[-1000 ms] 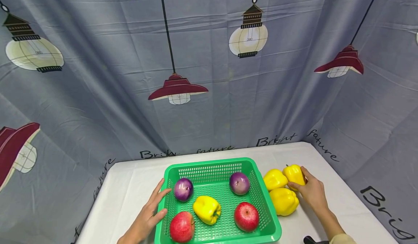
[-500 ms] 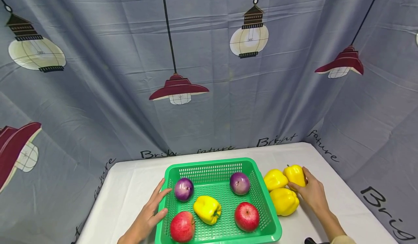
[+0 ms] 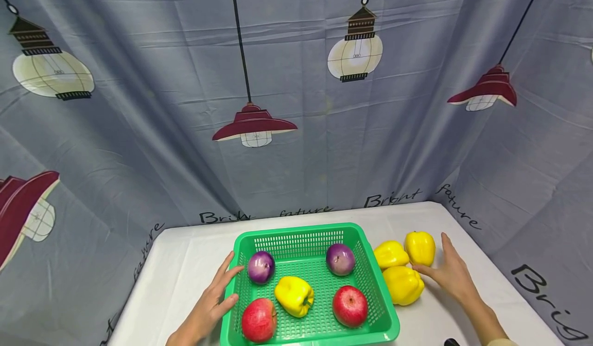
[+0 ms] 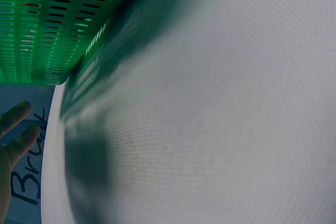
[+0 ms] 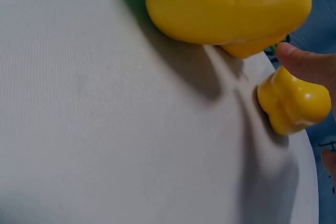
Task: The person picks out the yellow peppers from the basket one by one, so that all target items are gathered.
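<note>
My right hand is spread beside a yellow bell pepper at the right of the table, thumb and fingers apart from it. Two more yellow peppers lie close by, a smaller one and a larger one; the right wrist view shows the larger pepper near the thumb. At the left side of a green basket, my left hand rests with fingers extended at the rim. Inside the basket are a yellow pepper, two red apples and two round purple vegetables.
A white cloth covers the table. Behind it hangs a grey curtain printed with lamps and lettering. A small black object shows at the lower edge by the right forearm.
My right hand has let go of the far yellow pepper and drawn back slightly to the right. That pepper now stands more upright, a little farther right. The left hand has stayed in place.
</note>
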Demonstrator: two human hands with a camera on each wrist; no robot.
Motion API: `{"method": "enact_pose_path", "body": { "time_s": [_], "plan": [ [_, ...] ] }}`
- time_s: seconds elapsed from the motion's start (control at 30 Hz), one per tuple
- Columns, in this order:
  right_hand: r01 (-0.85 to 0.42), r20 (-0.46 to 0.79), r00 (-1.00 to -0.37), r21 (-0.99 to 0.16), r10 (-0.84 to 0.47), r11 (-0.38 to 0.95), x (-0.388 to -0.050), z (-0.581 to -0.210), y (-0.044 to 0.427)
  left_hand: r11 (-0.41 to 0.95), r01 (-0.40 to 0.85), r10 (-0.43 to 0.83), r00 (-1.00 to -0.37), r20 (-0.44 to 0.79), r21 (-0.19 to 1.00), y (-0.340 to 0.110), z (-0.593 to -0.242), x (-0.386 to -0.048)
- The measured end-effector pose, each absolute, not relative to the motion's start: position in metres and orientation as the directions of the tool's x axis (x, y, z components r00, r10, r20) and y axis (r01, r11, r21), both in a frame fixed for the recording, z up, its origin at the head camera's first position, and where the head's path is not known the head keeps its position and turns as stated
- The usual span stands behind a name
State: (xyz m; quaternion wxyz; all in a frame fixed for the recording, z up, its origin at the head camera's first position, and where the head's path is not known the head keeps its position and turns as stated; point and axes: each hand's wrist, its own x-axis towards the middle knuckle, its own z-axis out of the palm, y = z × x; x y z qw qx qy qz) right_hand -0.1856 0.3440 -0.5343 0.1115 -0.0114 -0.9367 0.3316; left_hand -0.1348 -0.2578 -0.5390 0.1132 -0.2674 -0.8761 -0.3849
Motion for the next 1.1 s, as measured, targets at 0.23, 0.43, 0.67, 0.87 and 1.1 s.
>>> {"method": "enact_pose_path", "body": {
  "time_s": [0.23, 0.43, 0.67, 0.87, 1.1],
  "plan": [
    [-0.064, 0.184, -0.981, -0.622, 0.066, 0.780, -0.183, -0.529, 0.351, 0.557, 0.556, 0.382, -0.831, 0.405, 0.617, -0.258, -0.540, -0.136],
    [-0.067, 0.185, -0.981, -0.609, 0.059, 0.790, -0.182, -0.523, 0.355, 0.562, 0.555, 0.381, -0.832, 0.404, 0.613, -0.258, -0.539, -0.136],
    [-0.111, 0.216, -0.976, -0.602, 0.028, 0.791, -0.183, -0.513, 0.352, 0.557, 0.552, 0.382, -0.833, 0.400, 0.620, -0.258, -0.539, -0.135],
    [-0.160, 0.244, -0.970, -0.588, -0.016, 0.793, -0.186, -0.492, 0.344, 0.561, 0.550, 0.383, -0.835, 0.395, 0.618, -0.258, -0.538, -0.135],
    [-0.204, 0.203, -0.974, -0.574, -0.104, 0.793, -0.194, -0.458, 0.324, 0.564, 0.561, 0.383, -0.828, 0.409, 0.606, -0.259, -0.539, -0.135]
  ]
}}
